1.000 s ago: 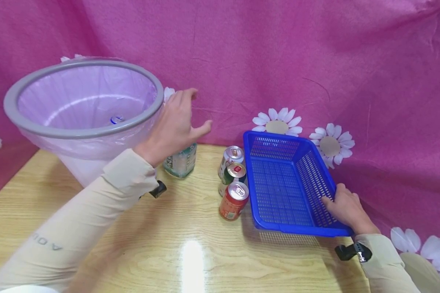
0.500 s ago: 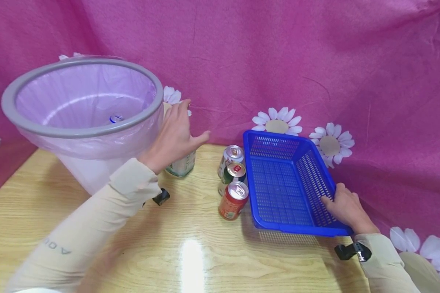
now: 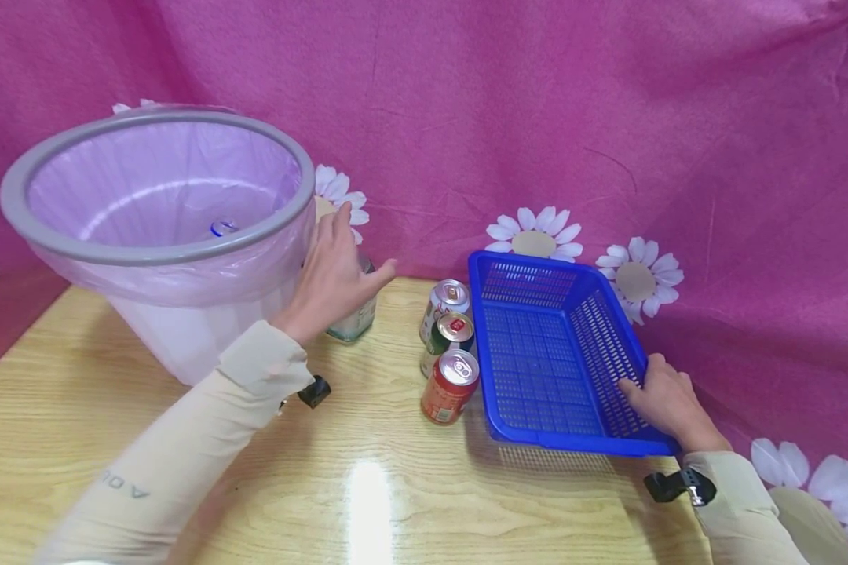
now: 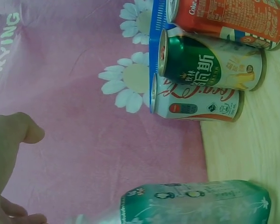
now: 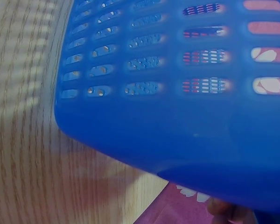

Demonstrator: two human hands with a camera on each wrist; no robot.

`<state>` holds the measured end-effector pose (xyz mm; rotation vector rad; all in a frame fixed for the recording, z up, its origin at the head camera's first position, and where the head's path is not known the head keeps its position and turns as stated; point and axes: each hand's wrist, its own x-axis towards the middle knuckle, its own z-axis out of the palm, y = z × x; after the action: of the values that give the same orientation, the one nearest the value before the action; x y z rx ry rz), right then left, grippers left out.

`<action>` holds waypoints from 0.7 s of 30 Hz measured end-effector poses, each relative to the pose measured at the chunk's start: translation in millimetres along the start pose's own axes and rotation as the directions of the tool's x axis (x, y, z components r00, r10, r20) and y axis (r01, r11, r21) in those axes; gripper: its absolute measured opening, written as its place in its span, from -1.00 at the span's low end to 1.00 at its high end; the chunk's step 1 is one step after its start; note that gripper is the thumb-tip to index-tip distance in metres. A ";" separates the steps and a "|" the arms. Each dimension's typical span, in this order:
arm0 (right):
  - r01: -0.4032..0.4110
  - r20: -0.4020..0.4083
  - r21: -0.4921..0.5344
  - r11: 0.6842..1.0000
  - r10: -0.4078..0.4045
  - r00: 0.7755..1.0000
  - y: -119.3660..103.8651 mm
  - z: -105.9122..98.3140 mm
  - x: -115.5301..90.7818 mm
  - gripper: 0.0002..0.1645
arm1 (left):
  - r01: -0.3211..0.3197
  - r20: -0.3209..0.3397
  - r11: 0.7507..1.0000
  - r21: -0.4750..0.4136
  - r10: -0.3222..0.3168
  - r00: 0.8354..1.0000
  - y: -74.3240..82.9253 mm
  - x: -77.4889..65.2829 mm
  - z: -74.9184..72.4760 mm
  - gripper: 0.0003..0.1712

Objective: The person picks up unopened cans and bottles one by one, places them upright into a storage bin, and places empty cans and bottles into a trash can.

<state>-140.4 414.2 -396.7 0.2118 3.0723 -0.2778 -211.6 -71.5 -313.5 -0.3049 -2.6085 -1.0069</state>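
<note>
In the head view my left hand (image 3: 330,275) is beside the lined bin, with its fingers extended and the thumb spread apart. It holds nothing. Partly hidden behind it stands a green-tinted, bottle-like container (image 3: 356,320), seen larger in the left wrist view (image 4: 196,203). My right hand (image 3: 671,399) grips the right rim of a blue plastic basket (image 3: 537,369), thumb inside. The basket is tilted, its inside bare. Along its left side stand three drink cans: a white cola can (image 3: 434,314), a green can (image 3: 440,345) and a red can (image 3: 447,396).
A large bin (image 3: 148,255) with a grey rim and a clear liner stands at the left; a small blue-edged item (image 3: 224,228) shows inside it. The wooden table (image 3: 311,486) carries everything. A pink flowered cloth (image 3: 424,118) hangs behind.
My left hand has come down and slightly left, close along the bin's side. The bin has shifted a little to the left. My right hand and the basket stay in place.
</note>
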 end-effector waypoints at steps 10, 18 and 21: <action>-0.011 0.025 0.014 1.000 0.010 1.000 -0.9 -0.2 -1.6 -0.28 | 0.063 -0.066 0.998 -0.013 -0.064 0.996 -7.8 -0.4 12.2 0.24; -0.048 0.064 0.020 0.999 0.046 0.997 -2.3 -2.8 -2.5 -0.22 | 0.125 -0.121 0.990 -0.060 -0.131 0.984 -15.3 0.4 23.1 0.24; -0.047 0.065 0.025 0.999 0.046 0.997 -2.7 -2.6 -2.8 -0.22 | 0.145 -0.141 0.987 -0.075 -0.154 0.978 -18.4 0.6 27.6 0.23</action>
<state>-138.2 411.7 -393.5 0.2698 2.9971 -0.3164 -224.1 -66.1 -343.8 -0.0469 -2.4995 -1.1202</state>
